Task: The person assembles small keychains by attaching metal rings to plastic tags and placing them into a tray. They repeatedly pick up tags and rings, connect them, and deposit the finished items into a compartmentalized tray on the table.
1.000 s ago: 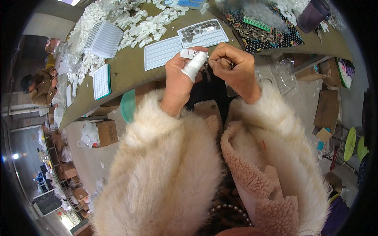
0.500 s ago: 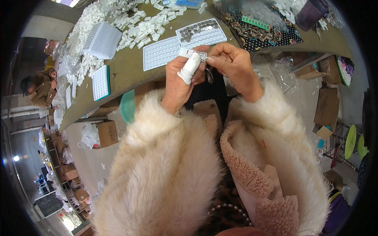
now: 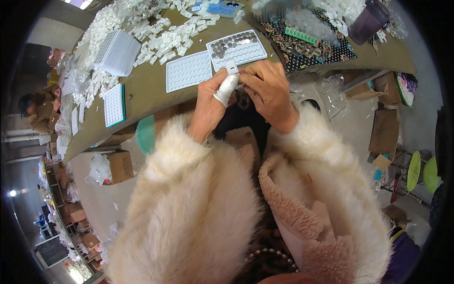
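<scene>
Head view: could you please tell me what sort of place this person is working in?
Probably a small-parts assembly workshop: a long workbench heaped with small white plastic pieces, white grid trays for sorting, and cardboard boxes on the floor.

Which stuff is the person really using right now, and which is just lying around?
In use:
left hand
right hand
small white piece
part-filled tray

Lying about:
empty white tray
stack of trays
purple cup
cardboard box
</scene>
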Demonstrator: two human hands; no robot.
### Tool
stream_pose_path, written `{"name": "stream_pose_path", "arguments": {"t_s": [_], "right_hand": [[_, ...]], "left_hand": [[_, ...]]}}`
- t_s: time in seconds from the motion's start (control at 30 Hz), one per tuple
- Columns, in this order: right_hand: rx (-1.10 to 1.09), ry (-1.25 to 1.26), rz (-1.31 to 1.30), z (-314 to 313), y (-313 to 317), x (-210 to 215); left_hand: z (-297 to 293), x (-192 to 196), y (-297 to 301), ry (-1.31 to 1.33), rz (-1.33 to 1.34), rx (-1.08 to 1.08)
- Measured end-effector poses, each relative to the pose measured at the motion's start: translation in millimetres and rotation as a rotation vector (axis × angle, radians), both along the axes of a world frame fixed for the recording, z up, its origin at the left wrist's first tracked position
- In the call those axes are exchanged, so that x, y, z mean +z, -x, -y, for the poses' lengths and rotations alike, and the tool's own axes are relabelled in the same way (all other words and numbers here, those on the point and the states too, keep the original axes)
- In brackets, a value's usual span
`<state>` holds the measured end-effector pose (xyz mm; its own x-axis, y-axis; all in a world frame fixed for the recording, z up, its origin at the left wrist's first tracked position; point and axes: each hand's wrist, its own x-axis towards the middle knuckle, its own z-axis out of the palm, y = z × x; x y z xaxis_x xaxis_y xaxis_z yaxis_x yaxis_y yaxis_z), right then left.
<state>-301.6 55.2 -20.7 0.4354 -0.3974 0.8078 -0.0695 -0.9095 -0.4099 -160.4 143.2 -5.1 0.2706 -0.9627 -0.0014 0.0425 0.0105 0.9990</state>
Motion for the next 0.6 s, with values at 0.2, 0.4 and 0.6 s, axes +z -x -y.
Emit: {"name": "stream_pose_path", "arguments": {"t_s": [0.2, 0.4, 0.6], "right_hand": [[0.051, -0.005, -0.087, 6, -5, -9], [0.16, -0.014, -0.149, 18, -18, -10], [0.225, -0.364, -0.174, 85, -20, 4]], "left_hand": [[-5, -7, -2, -0.051, 0.104, -0.01], [-1, -26, -12, 0.007, 0.096, 0.068], [1, -18, -26, -0.053, -0.279, 0.089]]}}
